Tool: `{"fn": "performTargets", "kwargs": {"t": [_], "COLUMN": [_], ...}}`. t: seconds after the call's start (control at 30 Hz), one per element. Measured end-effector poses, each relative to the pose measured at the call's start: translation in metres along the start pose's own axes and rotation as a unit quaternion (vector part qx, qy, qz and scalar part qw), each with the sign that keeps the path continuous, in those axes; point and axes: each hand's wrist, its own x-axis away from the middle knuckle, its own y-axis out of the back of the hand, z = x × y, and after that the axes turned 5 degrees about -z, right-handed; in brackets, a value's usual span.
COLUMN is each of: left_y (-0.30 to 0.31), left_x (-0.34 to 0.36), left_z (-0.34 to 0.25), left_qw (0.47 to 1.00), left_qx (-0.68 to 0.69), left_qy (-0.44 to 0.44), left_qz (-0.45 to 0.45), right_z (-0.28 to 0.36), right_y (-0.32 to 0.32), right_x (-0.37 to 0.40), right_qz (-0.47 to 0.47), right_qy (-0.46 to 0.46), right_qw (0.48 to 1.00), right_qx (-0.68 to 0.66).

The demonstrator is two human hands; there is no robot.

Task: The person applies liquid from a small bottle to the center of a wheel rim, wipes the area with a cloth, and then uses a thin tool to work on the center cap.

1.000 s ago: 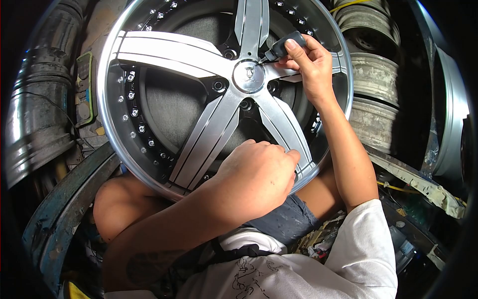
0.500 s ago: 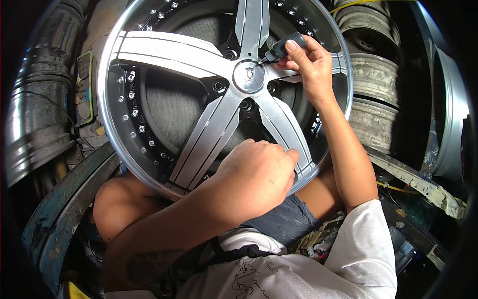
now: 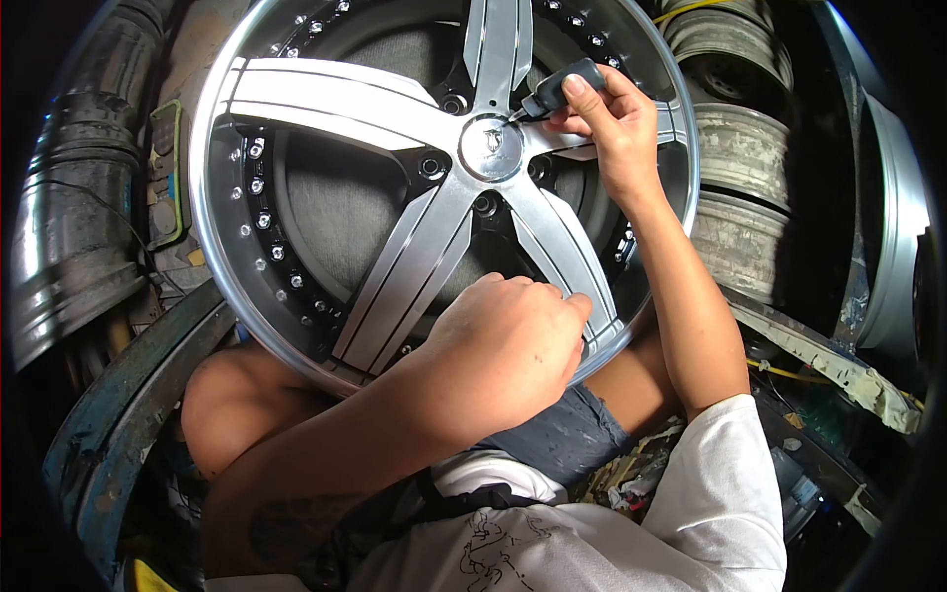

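Observation:
A large car wheel rim with broad silver spokes leans across my lap, a round emblem cap at its hub. My right hand grips a small dark squeeze bottle between thumb and fingers, tilted down to the left. Its thin nozzle points at the upper right edge of the cap, the tip right at the rim of it. Over the lower part of the wheel, my left hand is curled closed with its back towards me. Its fingertips are hidden, and I cannot tell what they hold.
More rims are stacked at the right, and a shiny metal barrel-shaped piece stands at the left. A worn bluish metal bar runs along the lower left. At the far right stands a bright curved rim.
The bottle and its nozzle have shifted very slightly up and left along the cap's edge. The wheel sits a touch higher in view. My left hand has stayed in place.

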Motion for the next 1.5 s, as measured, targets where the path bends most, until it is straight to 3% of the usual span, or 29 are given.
{"fn": "performTargets", "kwargs": {"t": [1.5], "left_y": [-0.0006], "left_x": [0.0005], "left_z": [-0.0006], "left_qw": [1.000], "left_qx": [-0.001], "left_qy": [0.004], "left_qz": [0.009], "right_z": [-0.0002], "right_y": [-0.0002], "right_x": [0.0011], "right_qz": [-0.003], "right_qy": [-0.013], "right_qw": [1.000], "right_qx": [-0.001]}}
